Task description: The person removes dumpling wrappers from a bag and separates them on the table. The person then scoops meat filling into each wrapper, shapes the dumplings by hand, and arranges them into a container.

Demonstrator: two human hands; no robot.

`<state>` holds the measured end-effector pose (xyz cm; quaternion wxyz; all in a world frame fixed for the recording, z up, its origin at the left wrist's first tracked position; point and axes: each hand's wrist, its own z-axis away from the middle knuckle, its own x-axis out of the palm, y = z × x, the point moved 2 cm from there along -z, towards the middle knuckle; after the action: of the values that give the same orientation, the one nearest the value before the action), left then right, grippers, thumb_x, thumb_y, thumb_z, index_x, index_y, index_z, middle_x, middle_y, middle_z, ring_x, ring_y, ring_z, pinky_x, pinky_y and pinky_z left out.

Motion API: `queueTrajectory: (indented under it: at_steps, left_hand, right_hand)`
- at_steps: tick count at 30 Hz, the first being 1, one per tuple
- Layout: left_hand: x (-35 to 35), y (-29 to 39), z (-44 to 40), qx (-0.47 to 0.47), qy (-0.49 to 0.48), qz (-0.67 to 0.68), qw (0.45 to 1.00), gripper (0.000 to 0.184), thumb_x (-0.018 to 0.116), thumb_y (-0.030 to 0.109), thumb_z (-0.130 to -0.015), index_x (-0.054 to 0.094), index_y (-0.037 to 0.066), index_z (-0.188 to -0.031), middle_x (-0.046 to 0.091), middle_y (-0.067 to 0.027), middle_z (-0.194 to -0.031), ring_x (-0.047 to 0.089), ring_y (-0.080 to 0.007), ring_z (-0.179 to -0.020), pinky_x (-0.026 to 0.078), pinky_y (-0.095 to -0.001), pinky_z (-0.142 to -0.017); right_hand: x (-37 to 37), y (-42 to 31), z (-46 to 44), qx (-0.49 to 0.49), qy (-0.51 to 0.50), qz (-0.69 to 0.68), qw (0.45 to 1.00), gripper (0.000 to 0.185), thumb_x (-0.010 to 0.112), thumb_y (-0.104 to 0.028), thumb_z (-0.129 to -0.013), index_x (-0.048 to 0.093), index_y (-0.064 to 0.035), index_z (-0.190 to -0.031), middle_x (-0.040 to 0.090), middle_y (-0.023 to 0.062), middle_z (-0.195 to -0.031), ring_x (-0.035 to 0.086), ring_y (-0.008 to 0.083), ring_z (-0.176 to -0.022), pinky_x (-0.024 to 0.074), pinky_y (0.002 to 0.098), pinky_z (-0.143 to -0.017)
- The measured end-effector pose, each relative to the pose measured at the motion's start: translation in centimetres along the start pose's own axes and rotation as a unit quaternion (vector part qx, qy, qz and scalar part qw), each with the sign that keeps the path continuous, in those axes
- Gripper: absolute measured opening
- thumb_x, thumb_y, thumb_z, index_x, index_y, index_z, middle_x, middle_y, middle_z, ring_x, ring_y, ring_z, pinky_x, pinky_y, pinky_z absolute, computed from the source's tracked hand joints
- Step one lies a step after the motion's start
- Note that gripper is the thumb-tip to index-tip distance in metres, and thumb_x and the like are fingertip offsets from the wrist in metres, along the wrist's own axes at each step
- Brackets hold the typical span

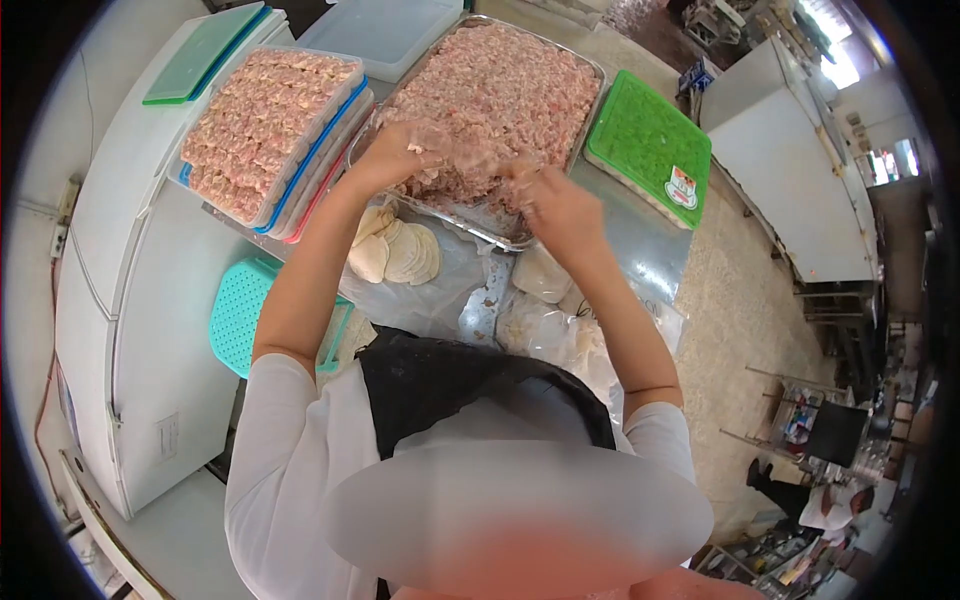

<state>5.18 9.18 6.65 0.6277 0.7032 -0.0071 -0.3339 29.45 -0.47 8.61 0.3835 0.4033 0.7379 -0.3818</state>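
Observation:
A large metal tray (598,100) lined with clear plastic holds a mass of ground meat (490,80). Over its near left part, my left hand (388,158) is closed, with a small pale bit at the fingertips that I cannot make out. Across from it, my right hand (565,212) is at the near edge of the meat; motion smears its fingers, so its grip is unclear. Round pale dumpling wrappers (410,255) lie fanned in a stack on a plastic sheet, just below the tray. Another pale stack (541,275) sits under my right forearm.
On the left, stacked containers (300,190) carry rows of formed meat dumplings (262,120). A green-lidded box (650,150) stands right of the tray. A turquoise basket (245,315) is below the table's left edge. White freezers flank both sides; another person (825,505) is far right.

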Motion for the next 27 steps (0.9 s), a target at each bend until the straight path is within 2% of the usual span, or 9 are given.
queueTrajectory:
  at_steps: [3, 6, 11, 14, 16, 18, 21, 25, 27]
  left_hand:
    - [0.3, -2.1, -0.4, 0.01, 0.028, -0.083, 0.996, 0.051, 0.074, 0.02, -0.075, 0.056, -0.002, -0.117, 0.061, -0.0162, -0.115, 0.058, -0.0219, -0.107, 0.046, -0.0344, -0.091]
    - [-0.7, -0.6, 1.7, 0.078, 0.052, -0.035, 0.995, 0.057, 0.076, 0.022, -0.073, 0.053, 0.002, -0.122, 0.059, -0.0143, -0.12, 0.057, -0.0221, -0.108, 0.045, -0.0341, -0.093]
    - [-0.4, 3.4, 2.3, 0.158, -0.005, -0.031, 0.987, 0.055, 0.076, 0.022, -0.073, 0.055, 0.007, -0.121, 0.06, -0.0118, -0.119, 0.059, -0.0231, -0.105, 0.044, -0.0337, -0.093]
    - [0.0, 3.3, 2.7, 0.177, -0.048, -0.083, 0.98, 0.05, 0.076, 0.022, -0.073, 0.057, 0.007, -0.117, 0.061, -0.0115, -0.115, 0.061, -0.0238, -0.099, 0.046, -0.0328, -0.09]
    - [0.1, 2.3, 2.7, 0.23, -0.021, -0.113, 0.966, 0.047, 0.076, 0.021, -0.073, 0.059, 0.007, -0.114, 0.062, -0.012, -0.113, 0.063, -0.024, -0.095, 0.047, -0.0322, -0.087]
    - [0.5, -1.0, 2.0, 0.072, -0.017, -0.066, 0.995, 0.049, 0.076, 0.023, -0.073, 0.058, 0.004, -0.115, 0.063, -0.014, -0.109, 0.064, -0.0246, -0.089, 0.049, -0.0318, -0.083]
    - [0.4, -1.3, 1.3, 0.042, -0.053, 0.042, 0.997, 0.057, 0.075, 0.024, -0.074, 0.054, -0.001, -0.121, 0.061, -0.0167, -0.111, 0.064, -0.0226, -0.09, 0.049, -0.0321, -0.084]
    - [0.1, -2.6, 1.2, 0.145, 0.034, -0.159, 0.976, 0.061, 0.075, 0.025, -0.075, 0.051, 0.0, -0.126, 0.061, -0.0144, -0.113, 0.063, -0.0197, -0.09, 0.048, -0.0314, -0.084]
    - [-1.4, 0.9, 3.8, -0.109, -0.023, 0.007, 0.994, 0.059, 0.075, 0.025, -0.075, 0.053, 0.006, -0.126, 0.063, -0.0107, -0.111, 0.062, -0.02, -0.09, 0.047, -0.0309, -0.084]
  right_hand:
    - [3.6, 3.3, 0.9, -0.024, -0.057, -0.014, 0.998, 0.034, 0.05, -0.023, -0.09, 0.054, -0.0173, -0.124, 0.059, 0.013, -0.088, 0.063, 0.0334, -0.082, 0.0514, 0.0428, -0.066]
    - [1.4, 5.3, 1.4, 0.098, -0.179, 0.08, 0.976, 0.03, 0.053, -0.02, -0.089, 0.057, -0.0102, -0.117, 0.06, 0.0152, -0.087, 0.063, 0.0337, -0.083, 0.0512, 0.0427, -0.068]
    - [-3.2, 0.7, 2.0, 0.012, -0.063, -0.298, 0.953, 0.027, 0.058, -0.014, -0.084, 0.061, -0.0028, -0.109, 0.062, 0.0198, -0.084, 0.061, 0.0358, -0.084, 0.0497, 0.0423, -0.073]
    - [1.5, 2.0, 2.5, -0.01, -0.201, -0.229, 0.952, 0.028, 0.056, -0.017, -0.087, 0.061, -0.0077, -0.113, 0.062, 0.0177, -0.087, 0.061, 0.0351, -0.084, 0.05, 0.0419, -0.073]
    - [-0.7, 1.7, 1.6, -0.013, -0.164, -0.158, 0.974, 0.028, 0.055, -0.019, -0.088, 0.061, -0.0107, -0.115, 0.062, 0.0169, -0.089, 0.061, 0.0352, -0.084, 0.0499, 0.0423, -0.072]
    - [-2.7, -0.1, 0.6, -0.015, -0.122, -0.09, 0.988, 0.029, 0.054, -0.021, -0.09, 0.061, -0.0137, -0.116, 0.062, 0.0161, -0.092, 0.061, 0.0353, -0.084, 0.0499, 0.0428, -0.072]
    - [-1.9, -2.0, 1.2, 0.038, -0.118, -0.074, 0.989, 0.028, 0.053, -0.025, -0.091, 0.06, -0.0173, -0.117, 0.061, 0.0153, -0.097, 0.061, 0.036, -0.085, 0.0495, 0.0448, -0.071]
    - [1.5, 3.7, 1.2, 0.073, -0.175, 0.003, 0.982, 0.029, 0.055, -0.029, -0.091, 0.061, -0.0145, -0.115, 0.063, 0.0164, -0.095, 0.061, 0.0363, -0.085, 0.0494, 0.0459, -0.072]
    - [0.3, 5.1, 2.0, 0.154, -0.244, 0.074, 0.955, 0.029, 0.055, -0.03, -0.091, 0.063, -0.0131, -0.113, 0.064, 0.0168, -0.095, 0.061, 0.0359, -0.087, 0.0495, 0.0453, -0.073]
